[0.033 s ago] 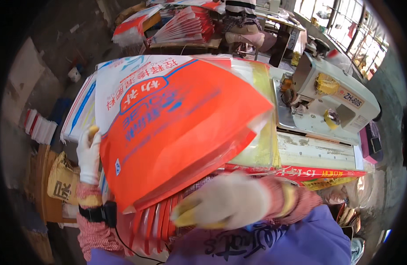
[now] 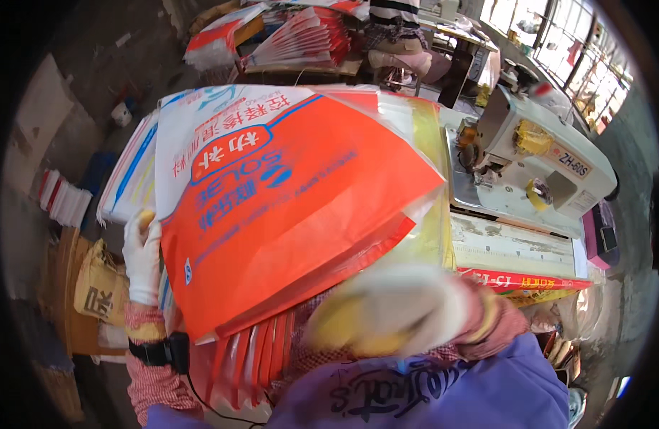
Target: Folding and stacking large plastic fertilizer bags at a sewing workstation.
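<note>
A large red-and-white woven plastic sack [image 2: 294, 214] lies over a pile of flat sacks in front of me, its near edge slightly lifted. My left hand [image 2: 142, 261], in a white glove with yellow fingertips, is closed at the sack's left edge; part of its fingers is hidden. In front of my body, just below the near right edge of the sack, my right hand [image 2: 387, 309] is smeared by motion in its whitish, yellow-tipped glove. Its fingers cannot be made out. Several folded red sacks [image 2: 247, 361] fan out below the top one.
A white industrial sewing machine [image 2: 544, 154] stands at the right, its worn bed [image 2: 515, 247] beside the pile. At left are a yellowish sack [image 2: 101, 286] and a bundle of folded sacks [image 2: 66, 200]. Beyond, a person [image 2: 394, 36] sits near more fanned red sacks [image 2: 304, 39].
My right hand has moved a little to the right and away from my body. The top sack lies slightly flatter and its print is sharper; my left hand stays at its edge.
</note>
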